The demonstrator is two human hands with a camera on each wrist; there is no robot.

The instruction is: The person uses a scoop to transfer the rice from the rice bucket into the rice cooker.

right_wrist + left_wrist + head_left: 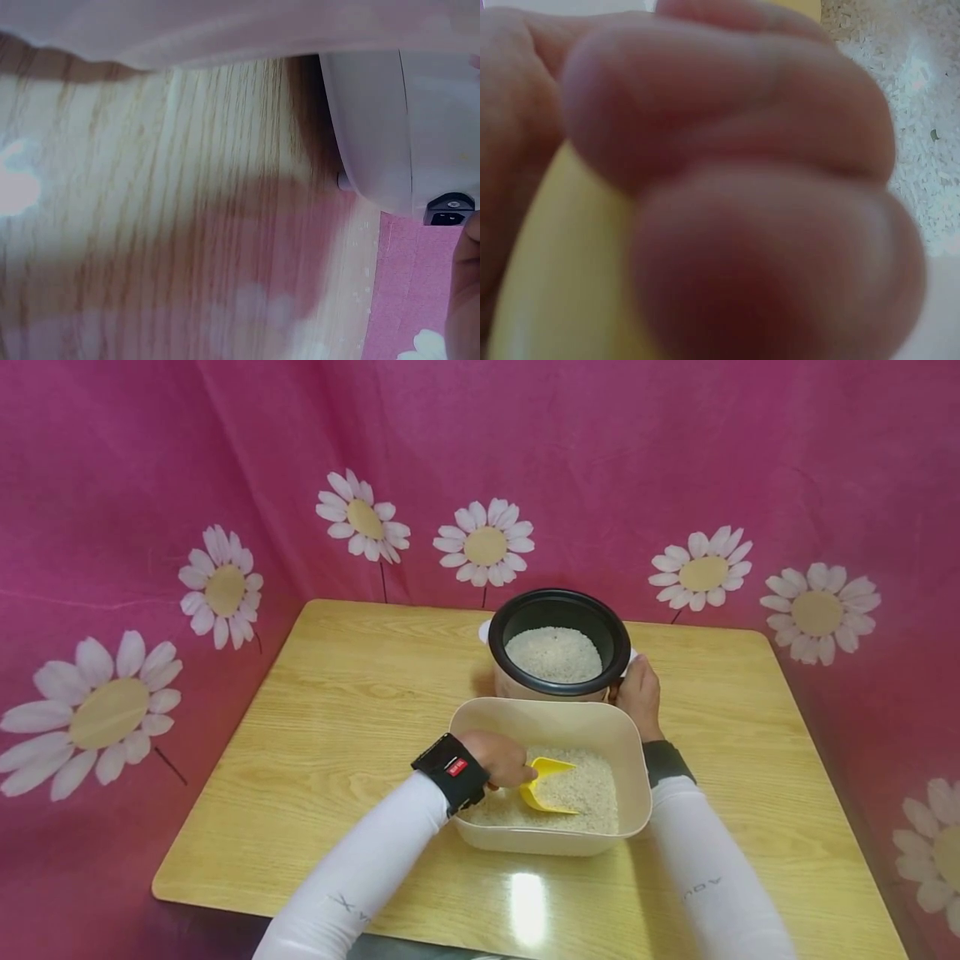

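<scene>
In the head view my left hand [497, 758] grips the handle of a yellow scoop [534, 797], whose blade rests at the rice [592, 785] in a cream tub [536, 841]. Curled, blurred fingers [780, 255] wrap the yellow handle [562, 292] in the left wrist view. Behind the tub stands a rice cooker [561, 687] with a black rim and a heap of rice [555, 653] inside. My right hand [640, 697] holds the cooker's right side handle, its fingertips partly hidden. The right wrist view shows only a strip of that hand [463, 292].
Both containers stand on a wooden table [360, 693]. Pink cloth [577, 460] with printed daisies hangs around it. A power socket [448, 213] sits low on the cooker's pale body. The tub's back wall is close to the cooker.
</scene>
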